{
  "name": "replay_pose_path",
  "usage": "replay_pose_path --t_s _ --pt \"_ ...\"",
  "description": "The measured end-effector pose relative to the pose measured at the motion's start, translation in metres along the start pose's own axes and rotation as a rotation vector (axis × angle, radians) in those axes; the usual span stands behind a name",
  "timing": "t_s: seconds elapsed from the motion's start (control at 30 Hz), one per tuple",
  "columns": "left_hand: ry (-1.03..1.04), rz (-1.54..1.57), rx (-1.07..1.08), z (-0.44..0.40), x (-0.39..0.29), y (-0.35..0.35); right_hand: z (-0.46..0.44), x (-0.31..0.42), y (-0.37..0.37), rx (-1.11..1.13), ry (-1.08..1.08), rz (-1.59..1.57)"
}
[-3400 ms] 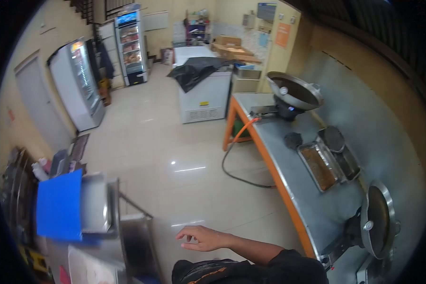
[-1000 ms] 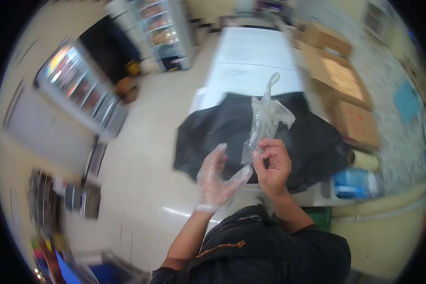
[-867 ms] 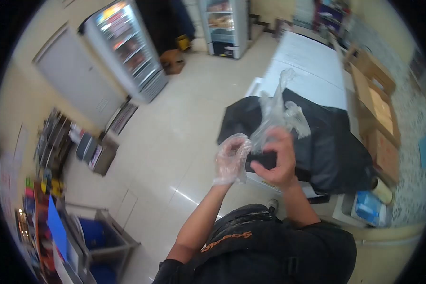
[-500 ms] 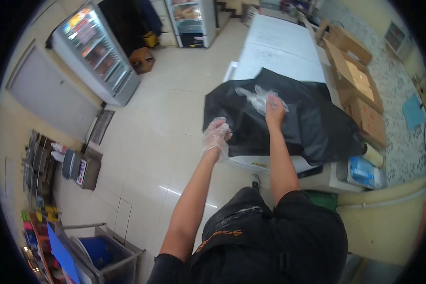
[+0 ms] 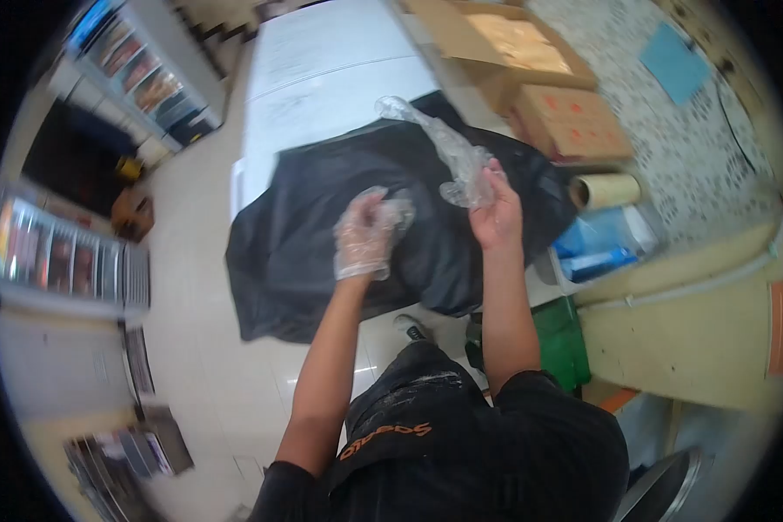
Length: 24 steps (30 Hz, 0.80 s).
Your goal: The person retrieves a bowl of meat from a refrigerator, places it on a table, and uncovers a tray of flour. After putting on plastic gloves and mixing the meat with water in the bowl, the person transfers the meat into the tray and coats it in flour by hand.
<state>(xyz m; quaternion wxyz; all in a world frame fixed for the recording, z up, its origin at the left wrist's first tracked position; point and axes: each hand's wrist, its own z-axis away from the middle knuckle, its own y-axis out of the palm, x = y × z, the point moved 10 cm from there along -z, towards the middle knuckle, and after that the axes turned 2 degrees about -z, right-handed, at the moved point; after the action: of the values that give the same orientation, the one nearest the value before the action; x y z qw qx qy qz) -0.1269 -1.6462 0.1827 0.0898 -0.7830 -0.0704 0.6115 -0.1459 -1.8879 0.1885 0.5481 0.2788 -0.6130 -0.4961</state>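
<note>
A loose, clear plastic glove (image 5: 451, 150) hangs from my bare right hand (image 5: 498, 213), pinched between thumb and fingers, its far end stretching up and to the left. My left hand (image 5: 363, 239) wears another thin clear glove, with crinkled plastic bunched at the fingertips. Its fingers are curled, and I cannot make out whether anything is in them. Beneath both hands, a black sheet (image 5: 313, 196) lies draped in folds over the near part of a long white surface (image 5: 335, 83).
On the right ledge are an open cardboard box (image 5: 461, 39), a closed carton (image 5: 574, 122), a yellowish roll (image 5: 607, 190) and a blue package (image 5: 596, 244). A green bin (image 5: 558, 344) stands below. Glass-door fridges (image 5: 61, 257) line the left side.
The view has turned right and moved closer to the draped surface. My left hand has come over the black sheet. The loose glove in my right hand is now lifted and stretched out longer.
</note>
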Motion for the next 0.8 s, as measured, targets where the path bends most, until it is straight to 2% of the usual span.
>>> replay_pose_path --t_s 0.03,0.1,0.17,0.2,0.23,0.27,0.3,0.33,0.37,0.4,0.43,0.5,0.53,0.6,0.67,0.7,0.77,0.8 --pt "0.070 -0.253 -0.020 -0.006 -0.035 0.004 0.002 0.046 -0.003 -0.009 -0.106 0.026" --pt "0.030 0.300 -0.077 -0.030 -0.037 0.045 0.017 0.145 -0.022 -0.073 -0.337 0.104" --pt "0.125 0.298 0.019 -0.053 -0.097 0.103 0.059 0.228 -0.041 -0.168 -0.544 0.214" --pt "0.302 0.196 0.047 -0.059 -0.127 0.141 0.081 0.254 -0.040 -0.141 -0.605 0.224" --pt "0.370 0.229 0.197 -0.058 -0.152 0.199 0.104 0.278 -0.038 -0.110 -0.661 0.240" --pt "0.468 0.011 0.330 -0.050 -0.189 0.252 0.123 0.296 -0.037 -0.075 -0.721 0.259" --pt "0.506 -0.074 0.431 -0.038 -0.214 0.307 0.138 0.310 -0.049 -0.151 -0.761 0.298" --pt "0.493 -0.191 0.495 -0.024 -0.216 0.360 0.152 0.317 -0.061 -0.227 -0.804 0.328" --pt "0.477 -0.365 0.677 -0.009 -0.207 0.415 0.163 0.322 -0.071 -0.297 -0.846 0.354" --pt "0.431 -0.426 0.797 0.000 -0.198 0.453 0.176 0.328 -0.082 -0.405 -0.902 0.419" --pt "0.334 -0.354 0.842 -0.001 -0.196 0.471 0.187 0.335 -0.088 -0.493 -0.991 0.479" --pt "0.052 -0.024 0.786 -0.016 -0.200 0.467 0.205 0.344 -0.094 -0.665 -1.130 0.603" --pt "-0.075 0.164 0.654 -0.025 -0.202 0.445 0.210 0.349 -0.095 -0.694 -1.189 0.602" --pt "-0.111 0.344 0.325 -0.040 -0.207 0.377 0.197 0.343 -0.074 -0.634 -1.182 0.643" --pt "0.159 -0.127 0.292 -0.023 -0.266 0.304 0.167 0.329 -0.040 -0.496 -1.134 0.606" --pt "0.281 0.103 0.441 -0.012 -0.259 0.297 0.148 0.316 -0.024 -0.391 -1.071 0.631" --pt "0.531 0.201 0.674 0.012 -0.271 0.263 0.108 0.271 0.015 -0.143 -0.915 0.657" --pt "0.492 0.093 0.616 0.015 -0.267 0.240 0.088 0.237 0.029 -0.055 -0.726 0.591"
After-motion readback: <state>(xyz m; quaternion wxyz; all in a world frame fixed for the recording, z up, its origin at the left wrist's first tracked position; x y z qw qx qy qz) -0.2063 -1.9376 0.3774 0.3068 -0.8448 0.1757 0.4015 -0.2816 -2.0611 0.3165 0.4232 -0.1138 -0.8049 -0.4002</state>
